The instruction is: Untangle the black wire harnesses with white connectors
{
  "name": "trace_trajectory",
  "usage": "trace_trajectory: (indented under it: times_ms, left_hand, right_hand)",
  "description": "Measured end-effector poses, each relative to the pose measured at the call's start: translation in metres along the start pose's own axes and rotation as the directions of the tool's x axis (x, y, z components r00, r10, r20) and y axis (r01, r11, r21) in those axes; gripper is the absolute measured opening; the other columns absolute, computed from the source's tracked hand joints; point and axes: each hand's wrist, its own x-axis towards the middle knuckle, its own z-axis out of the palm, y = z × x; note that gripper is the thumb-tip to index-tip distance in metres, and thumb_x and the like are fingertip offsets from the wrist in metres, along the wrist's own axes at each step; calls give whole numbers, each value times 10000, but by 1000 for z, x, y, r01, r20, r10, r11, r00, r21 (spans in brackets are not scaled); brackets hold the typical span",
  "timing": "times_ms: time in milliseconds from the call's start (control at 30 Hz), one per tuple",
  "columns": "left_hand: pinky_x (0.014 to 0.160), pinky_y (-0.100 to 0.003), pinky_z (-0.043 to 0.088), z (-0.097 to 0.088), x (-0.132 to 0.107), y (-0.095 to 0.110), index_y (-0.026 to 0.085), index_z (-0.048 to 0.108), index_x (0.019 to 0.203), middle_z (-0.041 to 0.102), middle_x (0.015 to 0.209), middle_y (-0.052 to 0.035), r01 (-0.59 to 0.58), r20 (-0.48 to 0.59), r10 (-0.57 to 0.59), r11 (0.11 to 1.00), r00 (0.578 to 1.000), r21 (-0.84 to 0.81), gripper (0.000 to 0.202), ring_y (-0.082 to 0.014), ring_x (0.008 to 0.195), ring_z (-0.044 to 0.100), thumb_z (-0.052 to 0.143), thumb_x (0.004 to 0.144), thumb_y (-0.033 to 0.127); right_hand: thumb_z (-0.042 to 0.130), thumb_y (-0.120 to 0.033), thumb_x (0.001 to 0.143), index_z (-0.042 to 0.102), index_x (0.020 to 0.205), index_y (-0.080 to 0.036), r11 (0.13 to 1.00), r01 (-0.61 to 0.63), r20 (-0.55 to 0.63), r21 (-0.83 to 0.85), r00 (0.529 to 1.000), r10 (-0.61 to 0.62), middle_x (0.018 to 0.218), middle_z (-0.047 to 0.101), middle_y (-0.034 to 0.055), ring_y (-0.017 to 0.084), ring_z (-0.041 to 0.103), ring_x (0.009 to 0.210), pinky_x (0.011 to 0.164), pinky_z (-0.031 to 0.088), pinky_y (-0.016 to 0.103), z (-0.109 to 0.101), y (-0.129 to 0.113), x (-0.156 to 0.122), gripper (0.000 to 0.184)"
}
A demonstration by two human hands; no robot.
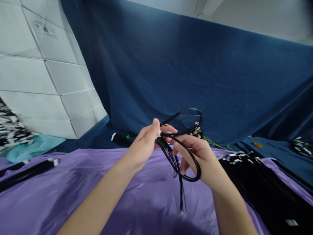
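Note:
My left hand (143, 143) and my right hand (195, 153) meet above a purple cloth (73, 192) and both grip a bundle of thin black wires (182, 127). The left thumb and fingers pinch the wires at a small white connector. My right hand's fingers curl round the same strands, which loop up behind the hands and down around the right palm. The loose wire ends hang down toward the cloth. Both hands are closed on the bundle.
A large pile of black wires with white connectors (259, 182) lies at the right on the cloth. More black wire bundles (26, 169) lie at the left. A blue drape (195, 71) hangs behind. White cartons (36, 75) stand at the left.

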Motion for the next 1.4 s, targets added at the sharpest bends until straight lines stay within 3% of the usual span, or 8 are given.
trace_trajectory:
  times_ms: [133, 300, 667, 1000, 1100, 1200, 1300, 1400]
  left_hand:
    - [751, -270, 490, 1, 1, -1, 157, 698, 828, 623, 815, -40, -9, 18, 10, 999, 1000, -43, 536, -153, 795, 582, 482, 856, 647]
    - [750, -285, 485, 3, 1, -1, 147, 677, 826, 615, 797, -52, 13, 48, -10, 998, 999, -65, 583, -180, 818, 594, 455, 842, 687]
    - [738, -286, 465, 4, 1, -2, 148, 662, 831, 611, 808, -53, 22, 57, -19, 998, 998, -55, 590, -177, 804, 580, 422, 859, 686]
    - [689, -218, 441, 3, 3, -6, 163, 675, 824, 592, 792, -26, 36, 39, -33, 997, 999, -72, 530, -126, 761, 546, 452, 876, 641]
    - [700, -223, 448, 3, 4, -6, 161, 680, 826, 581, 757, -22, 52, 21, -50, 995, 999, -84, 531, -126, 752, 545, 466, 866, 646]
    - [694, -237, 451, 2, 4, -3, 159, 673, 824, 581, 731, -23, 70, 11, -69, 994, 998, -81, 551, -135, 732, 551, 462, 853, 667]
    - [666, -228, 442, 1, 4, -1, 153, 663, 804, 571, 714, -17, 72, 4, -72, 994, 997, -82, 560, -120, 683, 529, 465, 845, 675]
    - [649, -223, 439, 0, 4, 0, 149, 645, 795, 544, 684, -7, 86, -6, -87, 992, 996, -96, 559, -115, 660, 510, 475, 835, 680]
  right_hand:
    - [606, -336, 874, 687, 961, -172, 969, 123, -143, -214, 977, -156, 727, 657, 9, 54, 501, 357, 355, 372, 173, 12, 11, 4, 203]
    - [602, -275, 864, 708, 908, -178, 897, 223, -229, -383, 917, -326, 744, 677, 9, 62, 492, 429, 410, 378, 192, 19, 17, 7, 150]
    - [575, -179, 852, 673, 837, -164, 799, 296, -241, -524, 848, -472, 691, 628, -16, 69, 463, 499, 473, 346, 200, 23, 11, 6, 100]
    - [478, -232, 937, 587, 902, -177, 828, 254, -159, -500, 913, -376, 844, 645, 29, 142, 571, 746, 676, 402, 264, 19, 13, 2, 127]
    - [482, -317, 956, 541, 836, -179, 918, 213, -111, -334, 959, -262, 726, 561, -4, 100, 479, 621, 570, 359, 236, 15, 10, -1, 193]
    - [559, -373, 925, 528, 837, -187, 994, 109, -57, -1, 992, -109, 597, 414, -59, 62, 331, 500, 459, 272, 199, 4, 2, -6, 208]
    - [591, -354, 907, 559, 861, -203, 938, 7, -41, 347, 999, 7, 543, 363, -77, 50, 325, 447, 428, 293, 173, -12, -7, -10, 161]
    - [572, -295, 890, 608, 833, -198, 822, 36, -59, 568, 998, -3, 602, 418, -50, 69, 434, 468, 416, 402, 183, -28, -12, -11, 118]
